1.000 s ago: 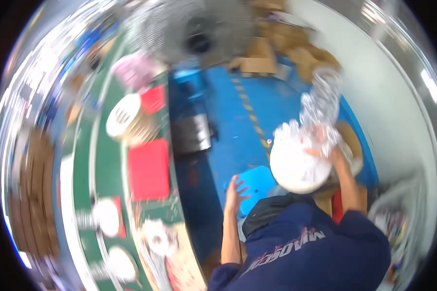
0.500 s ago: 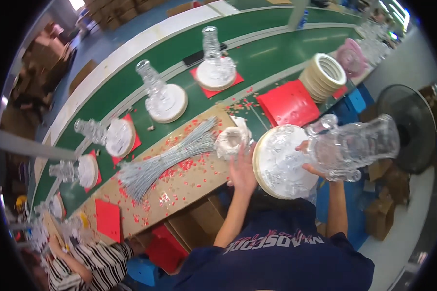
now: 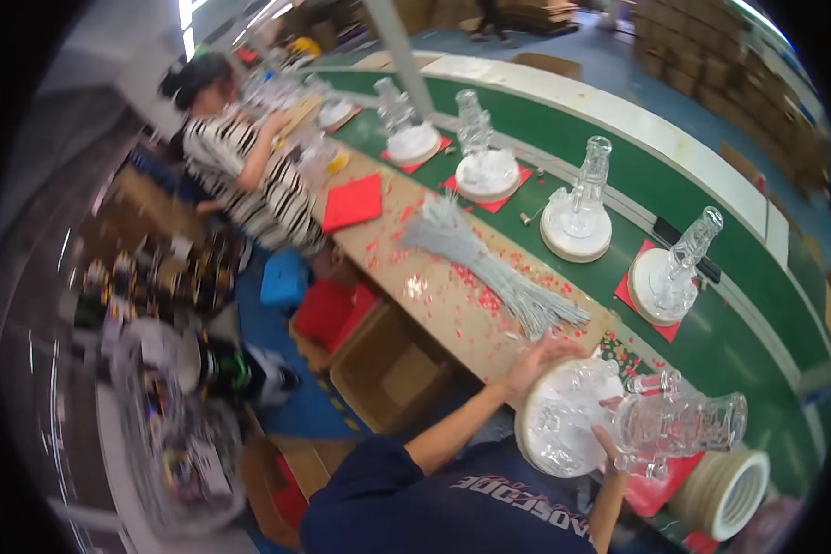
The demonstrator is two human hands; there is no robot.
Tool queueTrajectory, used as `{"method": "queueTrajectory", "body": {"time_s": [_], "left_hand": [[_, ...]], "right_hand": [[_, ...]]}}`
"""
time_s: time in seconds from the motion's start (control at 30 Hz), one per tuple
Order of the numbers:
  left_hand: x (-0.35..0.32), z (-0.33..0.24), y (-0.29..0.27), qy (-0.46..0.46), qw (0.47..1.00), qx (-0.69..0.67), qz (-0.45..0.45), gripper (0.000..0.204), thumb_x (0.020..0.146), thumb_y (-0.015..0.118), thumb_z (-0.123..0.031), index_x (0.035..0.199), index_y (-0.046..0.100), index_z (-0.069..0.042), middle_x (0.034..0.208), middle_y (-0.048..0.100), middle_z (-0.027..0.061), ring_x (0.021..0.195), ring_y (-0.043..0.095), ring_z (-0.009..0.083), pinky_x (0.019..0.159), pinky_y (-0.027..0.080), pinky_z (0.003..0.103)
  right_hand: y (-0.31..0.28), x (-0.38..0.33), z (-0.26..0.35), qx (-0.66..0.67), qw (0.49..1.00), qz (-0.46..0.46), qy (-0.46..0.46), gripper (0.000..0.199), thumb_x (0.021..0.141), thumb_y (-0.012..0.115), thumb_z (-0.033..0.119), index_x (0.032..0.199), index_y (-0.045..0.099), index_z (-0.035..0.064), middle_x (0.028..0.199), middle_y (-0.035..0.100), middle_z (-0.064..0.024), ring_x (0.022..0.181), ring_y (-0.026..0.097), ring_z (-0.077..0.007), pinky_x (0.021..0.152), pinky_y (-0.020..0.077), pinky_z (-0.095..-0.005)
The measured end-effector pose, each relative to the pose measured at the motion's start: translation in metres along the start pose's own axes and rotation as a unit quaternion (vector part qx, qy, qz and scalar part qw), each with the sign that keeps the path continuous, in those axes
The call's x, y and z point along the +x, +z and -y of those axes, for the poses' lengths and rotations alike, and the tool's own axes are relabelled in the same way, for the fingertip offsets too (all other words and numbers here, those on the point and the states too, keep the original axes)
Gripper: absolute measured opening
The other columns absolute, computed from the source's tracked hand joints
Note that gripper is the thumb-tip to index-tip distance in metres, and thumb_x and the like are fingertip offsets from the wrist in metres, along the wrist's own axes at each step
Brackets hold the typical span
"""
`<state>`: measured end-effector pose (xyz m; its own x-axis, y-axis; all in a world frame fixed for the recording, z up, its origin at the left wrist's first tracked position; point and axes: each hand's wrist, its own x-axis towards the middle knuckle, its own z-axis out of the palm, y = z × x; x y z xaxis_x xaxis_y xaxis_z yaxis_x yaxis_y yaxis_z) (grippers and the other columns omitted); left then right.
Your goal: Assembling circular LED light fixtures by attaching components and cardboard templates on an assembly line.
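I hold a clear glass ornament lying on its side, joined to a round white base, at the near end of the brown bench. My left hand grips the base's upper rim. Under the ornament's neck, my right hand holds it where it meets the base. A bundle of thin grey rods lies on the bench just beyond my left hand, among small red scraps.
A green conveyor belt carries several upright glass ornaments on white bases and red mats, the nearest. White rings are stacked at the right. A person in a striped top works at the far left. An open cardboard box and a blue stool stand below the bench.
The view has swung from the floor to along the bench and belt. Both hands have kept hold of the ornament and base, now lying lower right.
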<state>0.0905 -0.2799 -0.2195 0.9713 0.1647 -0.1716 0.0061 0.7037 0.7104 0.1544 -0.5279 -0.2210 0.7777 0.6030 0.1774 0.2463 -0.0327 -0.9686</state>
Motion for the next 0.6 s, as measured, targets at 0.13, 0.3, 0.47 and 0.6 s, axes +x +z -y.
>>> {"method": "queueTrajectory", "body": {"time_s": [0.13, 0.3, 0.47, 0.6], "left_hand": [[-0.031, -0.041, 0.052, 0.089, 0.977, 0.196, 0.014, 0.081, 0.106, 0.013, -0.057, 0.128, 0.061, 0.005, 0.129, 0.064, 0.0163, 0.124, 0.058, 0.0258, 0.114, 0.036, 0.040], [-0.048, -0.073, 0.091, 0.116, 0.951, 0.286, -0.016, 0.082, 0.107, 0.014, -0.056, 0.122, 0.065, 0.007, 0.121, 0.068, 0.0168, 0.122, 0.059, 0.0245, 0.112, 0.037, 0.037], [-0.078, -0.083, 0.070, 0.251, 0.946, 0.207, -0.002, 0.073, 0.108, 0.019, -0.052, 0.146, 0.045, 0.005, 0.158, 0.035, 0.0171, 0.146, 0.034, 0.0266, 0.121, 0.021, 0.041], [-0.101, -0.108, 0.032, 0.254, 0.958, 0.132, 0.021, 0.079, 0.107, 0.012, -0.055, 0.139, 0.052, 0.006, 0.147, 0.051, 0.0166, 0.141, 0.041, 0.0287, 0.122, 0.021, 0.041]], "right_hand": [[-0.026, 0.016, 0.020, 0.244, 0.964, 0.009, 0.105, 0.069, 0.074, 0.077, 0.011, 0.134, 0.046, -0.0014, 0.107, 0.065, -0.0136, 0.103, 0.064, -0.0276, 0.096, 0.0496, -0.0421], [-0.019, 0.049, 0.023, 0.336, 0.939, 0.051, 0.060, 0.052, 0.082, 0.070, 0.016, 0.128, 0.051, -0.0016, 0.104, 0.064, -0.0113, 0.099, 0.065, -0.0218, 0.085, 0.0546, -0.0362], [0.038, 0.064, -0.010, 0.424, 0.896, 0.024, 0.128, 0.042, 0.101, 0.044, 0.032, 0.131, 0.054, 0.0051, 0.122, 0.061, -0.0120, 0.109, 0.063, -0.0268, 0.093, 0.0524, -0.0425], [0.101, 0.057, 0.077, 0.533, 0.798, 0.005, 0.282, 0.053, 0.096, 0.049, 0.046, 0.127, 0.058, 0.0047, 0.115, 0.066, -0.0157, 0.100, 0.067, -0.0318, 0.092, 0.0540, -0.0471]]}}
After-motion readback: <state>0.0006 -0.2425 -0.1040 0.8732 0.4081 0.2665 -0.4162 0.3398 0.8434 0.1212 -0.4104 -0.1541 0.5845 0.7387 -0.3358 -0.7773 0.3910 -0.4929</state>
